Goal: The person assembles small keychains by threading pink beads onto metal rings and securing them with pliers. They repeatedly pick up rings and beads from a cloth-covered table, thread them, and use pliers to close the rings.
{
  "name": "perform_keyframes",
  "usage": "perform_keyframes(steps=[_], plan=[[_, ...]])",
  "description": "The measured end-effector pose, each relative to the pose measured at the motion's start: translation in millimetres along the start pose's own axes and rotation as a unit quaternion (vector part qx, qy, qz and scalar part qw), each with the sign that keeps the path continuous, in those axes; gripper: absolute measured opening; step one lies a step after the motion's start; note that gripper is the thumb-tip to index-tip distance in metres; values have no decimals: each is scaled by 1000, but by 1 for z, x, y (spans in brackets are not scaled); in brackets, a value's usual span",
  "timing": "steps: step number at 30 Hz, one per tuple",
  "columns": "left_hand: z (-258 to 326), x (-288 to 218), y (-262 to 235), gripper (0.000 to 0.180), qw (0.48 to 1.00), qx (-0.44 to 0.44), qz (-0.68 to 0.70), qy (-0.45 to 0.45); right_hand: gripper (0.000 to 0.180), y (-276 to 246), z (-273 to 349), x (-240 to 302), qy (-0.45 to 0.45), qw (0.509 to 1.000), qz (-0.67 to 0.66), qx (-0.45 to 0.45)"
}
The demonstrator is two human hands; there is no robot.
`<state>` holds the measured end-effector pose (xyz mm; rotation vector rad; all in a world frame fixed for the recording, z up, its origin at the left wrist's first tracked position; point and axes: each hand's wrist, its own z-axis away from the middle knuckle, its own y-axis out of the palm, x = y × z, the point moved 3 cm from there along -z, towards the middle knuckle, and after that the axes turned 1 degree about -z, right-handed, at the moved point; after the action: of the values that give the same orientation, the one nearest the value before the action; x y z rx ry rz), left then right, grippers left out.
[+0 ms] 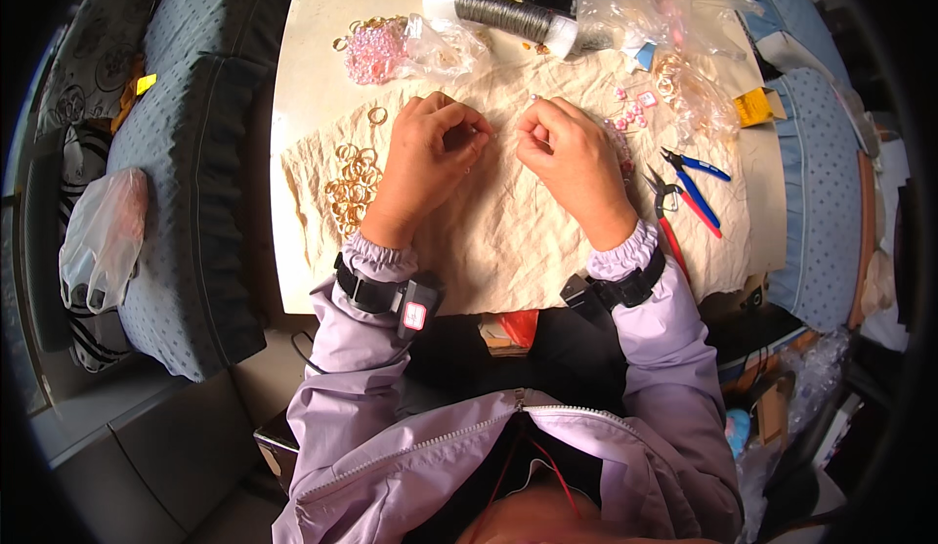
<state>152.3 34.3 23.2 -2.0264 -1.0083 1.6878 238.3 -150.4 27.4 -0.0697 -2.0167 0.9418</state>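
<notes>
Both of my hands are raised over a creased beige cloth [489, 261], a short gap between them. My left hand [430, 158] is closed, thumb and fingertips pinched together; whatever they hold is too small to make out. My right hand [572, 158] is curled closed as well, with a tiny pale speck by its fingertips that I cannot name. Gold-coloured rings [352, 188] lie heaped beside my left wrist, and a single ring [377, 115] sits farther off. Pink beads [635, 109] are scattered beyond my right hand.
Blue-handled cutters [696, 188] and red-handled pliers [669, 222] lie right of my right wrist. Across the far side are a pink bead pile [376, 51], a spool of dark wire [503, 17], clear plastic bags [625, 7] and a yellow box [754, 107]. Blue padded seats [821, 183] flank the table.
</notes>
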Motion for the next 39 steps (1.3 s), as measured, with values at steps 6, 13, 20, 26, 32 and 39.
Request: perform_keyframes(steps=[6, 13, 20, 26, 32, 39], plan=[[-1, -6, 4, 15, 999, -19, -30, 8, 8, 3, 0, -2, -7, 1000, -10, 6], [-3, -7, 3, 12, 994, -75, -53, 56, 8, 3, 1, -3, 21, 999, -40, 8], [-3, -9, 2, 13, 994, -67, -51, 62, 10, 2, -1, -2, 55, 998, -35, 23], [-5, -15, -3, 16, 989, -90, -52, 102, 13, 1, -3, 13, -67, 990, -121, -17], [-2, -1, 0, 11, 994, -75, 76, -10, 12, 1, -4, 10, -42, 995, -85, -2], [-1, 1, 1, 9, 982, -66, 169, -53, 10, 2, -6, 13, -66, 991, -113, -20]])
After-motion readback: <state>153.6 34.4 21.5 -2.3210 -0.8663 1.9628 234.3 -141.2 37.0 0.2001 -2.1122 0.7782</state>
